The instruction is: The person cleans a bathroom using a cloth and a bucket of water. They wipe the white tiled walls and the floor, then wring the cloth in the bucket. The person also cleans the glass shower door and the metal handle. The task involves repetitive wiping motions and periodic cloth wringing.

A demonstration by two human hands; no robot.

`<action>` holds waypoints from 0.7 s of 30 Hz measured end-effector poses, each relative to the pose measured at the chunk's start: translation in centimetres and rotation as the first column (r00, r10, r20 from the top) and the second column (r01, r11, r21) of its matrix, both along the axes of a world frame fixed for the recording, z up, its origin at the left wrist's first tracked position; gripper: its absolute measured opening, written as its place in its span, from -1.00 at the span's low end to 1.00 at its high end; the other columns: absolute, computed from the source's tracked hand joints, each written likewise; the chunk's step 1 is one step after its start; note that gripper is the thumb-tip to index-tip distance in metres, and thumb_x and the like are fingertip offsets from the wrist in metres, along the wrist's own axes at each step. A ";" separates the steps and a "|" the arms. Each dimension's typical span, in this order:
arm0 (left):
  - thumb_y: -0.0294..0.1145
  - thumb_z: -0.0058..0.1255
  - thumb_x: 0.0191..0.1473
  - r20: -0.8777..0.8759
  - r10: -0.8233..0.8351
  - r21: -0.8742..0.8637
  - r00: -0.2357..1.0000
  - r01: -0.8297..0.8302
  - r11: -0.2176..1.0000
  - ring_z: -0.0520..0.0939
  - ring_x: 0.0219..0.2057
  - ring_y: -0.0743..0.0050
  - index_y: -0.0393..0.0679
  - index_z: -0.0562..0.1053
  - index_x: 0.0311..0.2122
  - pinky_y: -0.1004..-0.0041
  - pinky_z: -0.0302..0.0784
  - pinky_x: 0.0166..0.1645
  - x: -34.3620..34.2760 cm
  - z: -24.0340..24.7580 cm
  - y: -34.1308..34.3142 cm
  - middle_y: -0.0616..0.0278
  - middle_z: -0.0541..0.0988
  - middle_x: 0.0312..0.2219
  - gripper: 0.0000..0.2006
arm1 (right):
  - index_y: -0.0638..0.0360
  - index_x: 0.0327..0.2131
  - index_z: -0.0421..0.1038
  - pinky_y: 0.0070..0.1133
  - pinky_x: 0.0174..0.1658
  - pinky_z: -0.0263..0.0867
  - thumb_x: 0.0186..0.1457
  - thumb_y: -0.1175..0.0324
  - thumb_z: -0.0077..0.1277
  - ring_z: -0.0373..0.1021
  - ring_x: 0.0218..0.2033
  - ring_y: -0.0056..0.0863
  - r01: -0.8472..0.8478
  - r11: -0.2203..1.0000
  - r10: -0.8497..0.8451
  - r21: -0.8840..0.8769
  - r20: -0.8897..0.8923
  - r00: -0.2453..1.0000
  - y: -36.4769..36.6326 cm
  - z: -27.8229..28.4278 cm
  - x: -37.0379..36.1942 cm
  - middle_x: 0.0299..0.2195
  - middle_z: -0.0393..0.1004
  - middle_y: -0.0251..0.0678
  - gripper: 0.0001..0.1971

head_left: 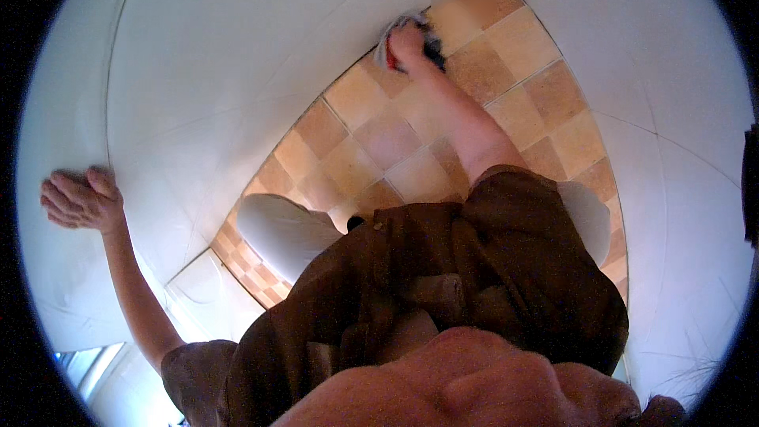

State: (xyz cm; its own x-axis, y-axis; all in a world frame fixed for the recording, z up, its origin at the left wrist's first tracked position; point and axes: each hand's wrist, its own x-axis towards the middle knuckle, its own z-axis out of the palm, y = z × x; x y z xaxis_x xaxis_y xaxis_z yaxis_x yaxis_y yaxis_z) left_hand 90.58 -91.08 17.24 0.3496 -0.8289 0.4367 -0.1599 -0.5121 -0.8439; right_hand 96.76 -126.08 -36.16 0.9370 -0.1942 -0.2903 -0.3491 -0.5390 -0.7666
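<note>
My right hand (407,43) reaches down to the tiled floor (387,138), at the foot of the long white wall (229,39). It is closed on a bunched cloth (383,49), greyish white with red and dark patches, pressed where floor and wall meet. Parts of the cloth are hidden under the fingers and slightly blurred. Far to the left, my left hand (83,199) leans on the white surface beside a vertical seam. Its fingers lie bent against that surface, and it holds nothing that I can see.
A second white wall (672,126) closes in the right side, so the floor narrows to a corner at the far end. My light-trousered knees (285,229) are bent over the tiles. A white panel (213,289) stands low at the left, behind my left arm.
</note>
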 end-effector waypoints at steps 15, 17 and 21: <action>0.05 -0.29 0.25 0.071 0.028 0.021 0.997 -0.029 0.999 0.22 0.17 -0.09 -0.29 0.31 0.12 0.05 -0.04 0.23 0.4 -0.2 1.2 -0.15 0.30 0.10 -0.42 | 0.38 -0.08 0.37 -0.25 0.02 0.26 0.07 0.30 0.01 0.34 -0.05 -0.03 0.686 0.716 -0.693 0.131 0.011 0.721 -6.3 -0.5 6.5 -0.09 0.40 0.09 -0.62; 0.06 -0.29 0.25 0.062 0.026 0.033 0.998 -0.028 0.999 0.24 0.15 -0.08 -0.28 0.32 0.12 0.04 0.00 0.20 0.2 -0.2 1.7 -0.14 0.30 0.10 -0.42 | 0.40 -0.04 0.34 -0.25 0.09 0.23 0.04 0.33 0.05 0.31 0.03 0.00 0.571 0.814 -0.575 0.108 0.008 0.818 0.6 0.4 4.3 -0.03 0.37 0.10 -0.57; 0.09 -0.28 0.24 0.020 0.044 0.003 0.999 -0.044 0.999 0.24 0.13 -0.06 -0.26 0.32 0.11 0.06 0.05 0.17 0.1 -0.2 2.3 -0.11 0.29 0.10 -0.41 | 0.37 -0.23 0.46 -0.29 0.03 0.29 0.05 0.36 -0.04 0.40 -0.10 0.10 0.131 0.981 -0.137 0.142 0.036 0.990 11.2 1.3 -2.4 -0.22 0.50 0.10 -0.72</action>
State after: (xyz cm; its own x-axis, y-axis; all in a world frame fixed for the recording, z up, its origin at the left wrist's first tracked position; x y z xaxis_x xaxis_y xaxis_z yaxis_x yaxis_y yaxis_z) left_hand 90.73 -88.75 17.05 0.3769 -0.8147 0.4407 -0.1211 -0.5150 -0.8486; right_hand 94.35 -114.88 -34.87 0.9179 -0.2799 -0.2813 -0.3745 -0.3769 -0.8471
